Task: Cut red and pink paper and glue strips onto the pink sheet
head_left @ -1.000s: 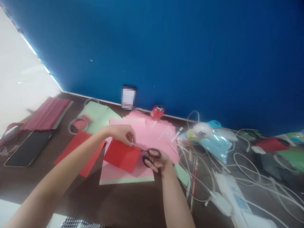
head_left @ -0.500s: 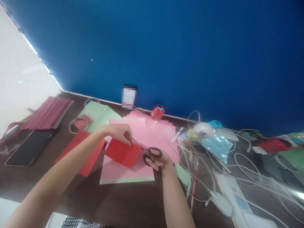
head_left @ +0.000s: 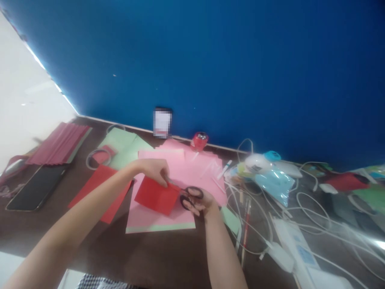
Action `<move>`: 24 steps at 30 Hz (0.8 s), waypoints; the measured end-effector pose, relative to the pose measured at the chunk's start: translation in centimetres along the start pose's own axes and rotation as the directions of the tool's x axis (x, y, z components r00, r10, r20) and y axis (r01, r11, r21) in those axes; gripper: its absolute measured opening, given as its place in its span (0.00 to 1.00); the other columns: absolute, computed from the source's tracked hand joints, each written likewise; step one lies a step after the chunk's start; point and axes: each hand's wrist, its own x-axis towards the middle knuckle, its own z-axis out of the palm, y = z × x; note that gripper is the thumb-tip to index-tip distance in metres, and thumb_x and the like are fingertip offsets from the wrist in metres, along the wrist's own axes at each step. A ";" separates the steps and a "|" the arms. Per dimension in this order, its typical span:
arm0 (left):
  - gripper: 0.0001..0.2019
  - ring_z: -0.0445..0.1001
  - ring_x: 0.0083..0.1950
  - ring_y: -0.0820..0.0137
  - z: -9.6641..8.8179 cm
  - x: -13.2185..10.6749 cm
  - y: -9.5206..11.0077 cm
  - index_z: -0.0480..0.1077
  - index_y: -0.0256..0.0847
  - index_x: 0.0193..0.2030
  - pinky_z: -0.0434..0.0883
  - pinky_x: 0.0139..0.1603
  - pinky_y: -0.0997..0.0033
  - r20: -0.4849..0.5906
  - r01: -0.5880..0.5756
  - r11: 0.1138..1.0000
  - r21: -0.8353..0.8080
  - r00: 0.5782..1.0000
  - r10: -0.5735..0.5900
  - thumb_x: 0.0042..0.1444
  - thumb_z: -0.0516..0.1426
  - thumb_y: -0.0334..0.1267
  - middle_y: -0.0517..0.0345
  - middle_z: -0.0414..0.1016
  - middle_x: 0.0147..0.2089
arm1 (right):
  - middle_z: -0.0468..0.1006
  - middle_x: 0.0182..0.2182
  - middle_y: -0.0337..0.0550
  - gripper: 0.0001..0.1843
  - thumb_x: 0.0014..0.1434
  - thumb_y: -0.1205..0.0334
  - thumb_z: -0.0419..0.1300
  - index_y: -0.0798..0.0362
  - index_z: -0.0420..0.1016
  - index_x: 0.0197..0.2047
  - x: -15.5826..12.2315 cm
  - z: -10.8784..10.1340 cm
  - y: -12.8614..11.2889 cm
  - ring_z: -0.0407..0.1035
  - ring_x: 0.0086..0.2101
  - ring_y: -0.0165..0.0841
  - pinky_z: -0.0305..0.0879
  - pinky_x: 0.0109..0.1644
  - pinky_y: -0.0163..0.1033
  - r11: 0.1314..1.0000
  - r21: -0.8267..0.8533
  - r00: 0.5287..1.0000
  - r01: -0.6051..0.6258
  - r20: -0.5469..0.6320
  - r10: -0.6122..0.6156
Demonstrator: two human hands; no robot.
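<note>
My left hand (head_left: 155, 170) pinches the upper edge of a small red paper piece (head_left: 156, 196) and holds it above a stack of pink sheets (head_left: 192, 170). My right hand (head_left: 203, 202) has its fingers through the black handles of a pair of scissors (head_left: 188, 195). The blades point left and meet the red paper's upper right edge, just beside my left fingers. A pale green sheet (head_left: 159, 228) shows under the pink stack's near edge.
A larger red sheet (head_left: 100, 190), a tape roll (head_left: 98, 157), green paper (head_left: 124, 146), a dark phone (head_left: 36, 188) and a pleated maroon piece (head_left: 61, 143) lie left. A red cup (head_left: 200, 141) stands by the blue wall. White cables (head_left: 300, 224), pens and plastic bags (head_left: 272, 180) crowd the right.
The scissors have worked along the red paper's upper edge, the blades closing a little toward my left fingers. Both hands stay in nearly the same place.
</note>
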 end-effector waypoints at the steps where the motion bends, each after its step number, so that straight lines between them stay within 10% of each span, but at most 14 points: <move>1: 0.13 0.70 0.30 0.71 0.0 0.0 0.1 0.76 0.37 0.31 0.61 0.27 0.76 0.009 0.007 1.000 0.001 1.000 -0.007 0.43 0.59 0.45 0.56 0.76 0.29 | 0.74 0.21 0.39 0.20 0.54 0.47 0.57 0.58 0.65 0.34 0.0 0.1 -0.1 0.63 0.12 0.25 0.35 0.05 0.27 1.000 -0.003 1.000 0.006 0.011 -0.006; 24: 0.14 0.66 0.26 0.75 0.1 -0.1 0.1 0.76 0.37 0.28 0.58 0.24 0.78 0.037 0.030 0.999 -0.014 0.999 -0.030 0.42 0.60 0.47 0.58 0.74 0.25 | 0.72 0.21 0.37 0.19 0.55 0.48 0.56 0.58 0.64 0.33 0.2 1.1 -0.4 0.59 0.11 0.23 0.43 0.07 0.28 0.997 -0.042 0.996 0.062 0.062 -0.059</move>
